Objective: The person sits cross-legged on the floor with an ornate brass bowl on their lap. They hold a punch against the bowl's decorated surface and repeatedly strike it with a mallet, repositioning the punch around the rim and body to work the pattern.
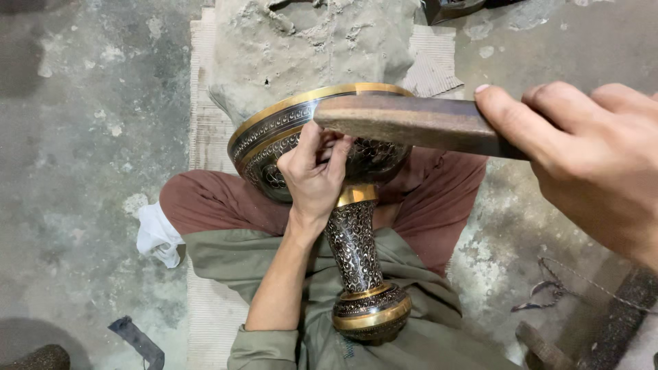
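head view: the left hand (pixel 314 179) has its fingers (pixel 337 154) pinched together against the bowl of a vase (pixel 353 233), just under the rim; something small may sit in the pinch, but it is too hidden to tell. the right hand (pixel 589 164) is near the right edge, fingers wrapped tight on one end of a flat brown bar (pixel 411 123), which reaches left across the rim to just above the left fingers. the vase is dark with fine pale scrollwork and brass bands at rim, neck and foot; it lies tilted across the person's lap, rim away, foot toward the body. the lap is in rust-brown trousers (pixel 219 205) and a green shirt (pixel 411 329). beyond the rim a grey lump (pixel 308 48) lies on a woven mat (pixel 205 123) running along the floor (pixel 82 137). a white cloth (pixel 156 236) lies by the left knee, a dark strap (pixel 140 341) near the floor's bottom-left corner, and a wire tangle (pixel 555 284) at bottom right.
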